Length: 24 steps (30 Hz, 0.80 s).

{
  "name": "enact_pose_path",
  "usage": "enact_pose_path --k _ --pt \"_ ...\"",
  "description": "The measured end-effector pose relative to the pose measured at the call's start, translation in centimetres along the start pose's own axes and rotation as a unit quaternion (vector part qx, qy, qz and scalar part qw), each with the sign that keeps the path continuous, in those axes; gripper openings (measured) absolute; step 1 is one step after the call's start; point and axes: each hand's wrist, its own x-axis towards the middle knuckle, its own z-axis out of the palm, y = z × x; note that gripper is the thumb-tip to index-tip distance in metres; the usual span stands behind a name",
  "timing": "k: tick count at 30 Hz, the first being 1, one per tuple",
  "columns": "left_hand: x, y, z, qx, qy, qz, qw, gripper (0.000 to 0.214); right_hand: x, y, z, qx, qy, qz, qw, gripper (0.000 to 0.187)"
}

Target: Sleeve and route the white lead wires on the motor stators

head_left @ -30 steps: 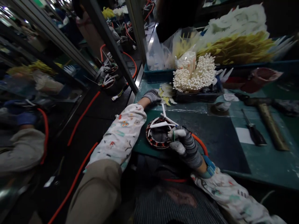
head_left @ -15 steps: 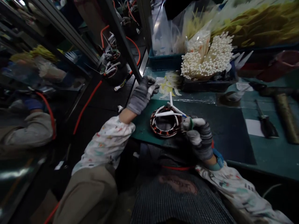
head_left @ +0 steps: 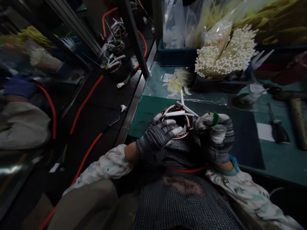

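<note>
Holding the stator (head_left: 178,123) tilted at the near worktop (head_left: 144,115) edge, left hand (head_left: 155,137) fingers spread on its rim, right hand (head_left: 217,134) pinching a green-tipped tool (head_left: 215,118), so I'd keep it steady.

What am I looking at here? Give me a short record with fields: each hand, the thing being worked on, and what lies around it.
Left hand: gloved, fingers laid on the near rim of the stator ring
Right hand: gloved, closed on a green-tipped tool beside the ring
Stator ring: round, copper windings, white sleeved leads sticking up
Surface: green bench mat
Behind: bundle of white tubes, yellow slips
Right side: screwdriver, hammer
</note>
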Motion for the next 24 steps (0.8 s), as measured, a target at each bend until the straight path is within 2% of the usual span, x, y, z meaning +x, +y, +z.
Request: enact_pose_path --k 2,3,6,7,9,11,12,14,15,17,19,20,22,24 --pt "0.2 0.7 -0.1 -0.012 0.020 -0.033 0.999 0.026 -0.3 -0.3 0.2 -0.025 0.014 -0.014 0.999 0.024" --pt "0.1 1.1 -0.1 -0.007 0.039 -0.053 0.998 0.025 -0.3 -0.6 0.4 -0.048 0.002 -0.022 0.999 0.020" --pt "-0.5 1.8 0.2 0.039 0.104 -0.099 0.989 0.023 0.1 -1.8 1.4 -0.171 -0.097 -0.096 0.976 0.013" --pt "-0.8 1.8 0.3 0.040 0.121 -0.091 0.988 0.019 0.3 -2.2 1.8 -0.222 -0.132 -0.137 0.956 0.014" --pt "-1.4 1.1 0.1 0.000 0.136 -0.041 0.990 0.012 0.7 -2.8 2.6 -0.339 -0.195 -0.205 0.897 0.017" --pt "-1.7 0.0 -0.7 -0.093 0.135 0.011 0.986 0.011 0.9 -3.3 3.3 -0.445 -0.247 -0.233 0.829 0.020" --pt "-1.7 -0.7 -1.2 -0.155 0.135 0.015 0.979 0.011 1.0 -3.5 3.6 -0.488 -0.270 -0.236 0.796 0.022" --pt "-1.5 -2.1 -2.4 -0.290 0.147 -0.028 0.945 0.010 0.9 -3.7 4.0 -0.546 -0.302 -0.235 0.745 0.025" --pt "-1.1 -2.8 -2.9 -0.346 0.155 -0.079 0.922 0.012 0.9 -3.7 4.2 -0.563 -0.311 -0.235 0.729 0.025" --pt "-0.1 -4.2 -3.5 -0.410 0.150 -0.211 0.875 0.018 1.1 -3.7 4.4 -0.574 -0.320 -0.233 0.717 0.028" --pt "1.2 -5.6 -3.4 -0.448 0.084 -0.295 0.840 0.034 1.3 -3.5 4.5 -0.563 -0.327 -0.225 0.725 0.032" --pt "1.9 -6.2 -3.1 -0.477 0.031 -0.300 0.826 0.047 1.3 -3.4 4.4 -0.553 -0.331 -0.219 0.732 0.033" --pt "3.0 -6.7 -2.3 -0.557 -0.078 -0.248 0.789 0.074 1.1 -3.2 4.1 -0.531 -0.330 -0.214 0.751 0.031" --pt "3.4 -6.5 -1.7 -0.619 -0.132 -0.193 0.750 0.091 0.1 -3.2 3.5 -0.507 -0.314 -0.221 0.772 0.029"
